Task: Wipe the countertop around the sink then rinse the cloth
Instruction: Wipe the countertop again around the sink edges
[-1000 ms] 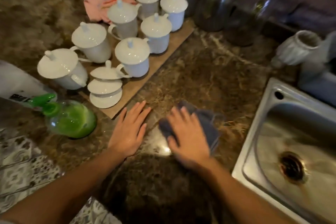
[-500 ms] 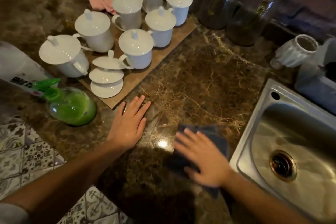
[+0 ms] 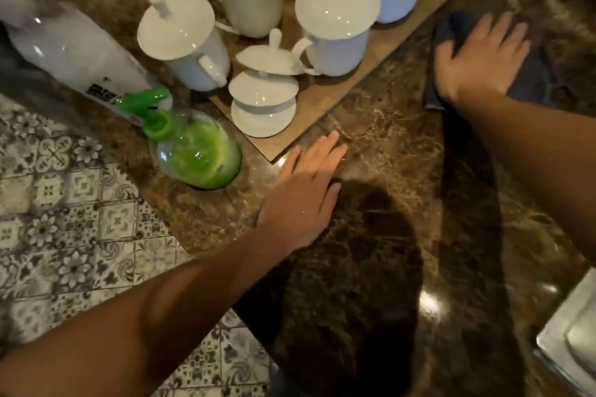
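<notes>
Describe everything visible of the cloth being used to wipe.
The cloth is dark blue-grey, soft-looking fabric, lying spread and slightly rumpled on the brown marbled countertop, beside the wooden board. The right hand presses on it with straight, spread fingers, covering its middle; edges show around the hand. Blur hides its weave and wetness.

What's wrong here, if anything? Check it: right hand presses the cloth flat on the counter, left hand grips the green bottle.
Wrong on the left hand: in the head view it rests flat on the counter beside the green bottle, not touching it. The right hand does press the cloth flat.
</notes>
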The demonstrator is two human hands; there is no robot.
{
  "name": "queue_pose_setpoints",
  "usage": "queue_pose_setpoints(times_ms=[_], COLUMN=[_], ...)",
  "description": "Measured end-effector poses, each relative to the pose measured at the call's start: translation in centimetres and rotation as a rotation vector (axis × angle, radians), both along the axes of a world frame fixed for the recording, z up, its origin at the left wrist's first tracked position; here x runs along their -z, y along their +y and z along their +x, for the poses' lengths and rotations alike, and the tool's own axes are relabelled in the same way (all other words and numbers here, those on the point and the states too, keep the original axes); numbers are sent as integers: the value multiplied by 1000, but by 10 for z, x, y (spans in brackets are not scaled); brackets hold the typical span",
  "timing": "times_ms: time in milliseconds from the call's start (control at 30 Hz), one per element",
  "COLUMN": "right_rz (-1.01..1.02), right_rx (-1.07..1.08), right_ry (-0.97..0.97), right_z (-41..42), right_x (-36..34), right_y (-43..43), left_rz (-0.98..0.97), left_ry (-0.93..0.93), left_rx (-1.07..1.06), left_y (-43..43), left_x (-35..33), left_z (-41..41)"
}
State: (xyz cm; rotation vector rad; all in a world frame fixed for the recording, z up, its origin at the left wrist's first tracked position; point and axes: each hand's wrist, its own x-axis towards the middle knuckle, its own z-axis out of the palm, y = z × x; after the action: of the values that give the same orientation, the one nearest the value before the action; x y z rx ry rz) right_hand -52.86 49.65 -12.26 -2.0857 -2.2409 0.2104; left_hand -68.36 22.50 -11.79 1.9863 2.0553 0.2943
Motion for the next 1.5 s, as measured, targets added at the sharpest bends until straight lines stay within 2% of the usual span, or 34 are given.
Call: queue_pose_setpoints(times_ms=[200,300,400,567,767,1067,1233,1300,1400,1500], right_rz=[14,28,-11,-84,-143,-163,-170,-119,-106,-119], right_rx=[-282,-478,-681,-957,-1085,-804,-603,-491,-282,-236], right_ry=[-36,-10,21,83,134,200,109,100,97,44], right_z=[-29,-28,-23,9,79,204,272,291,302,299], right_x=[-6,-10,-10,-13,-12,-18,-20,-18,-16,-14], right_y=[-63,-115,-170,-259,-327,-390,-415,-424,-425,-420], left_rz=[88,239,345,207,146,49,-3,-35,-28,-22], left_ry=[-215,-343,-384,-328,-313,-217,-171,-175,-41,60], left_rx=[-83,-166,-311,-415,-407,-183,-50,-77,-191,-201], left_y=[-2,-7,-25,-79,-109,-75,-45,-29,-16,-14], left_x=[-4,-6,-4,0,-11,-27,-18,-12,-3,-1], left_z=[1,2,11,45,88,164,208,225,244,250])
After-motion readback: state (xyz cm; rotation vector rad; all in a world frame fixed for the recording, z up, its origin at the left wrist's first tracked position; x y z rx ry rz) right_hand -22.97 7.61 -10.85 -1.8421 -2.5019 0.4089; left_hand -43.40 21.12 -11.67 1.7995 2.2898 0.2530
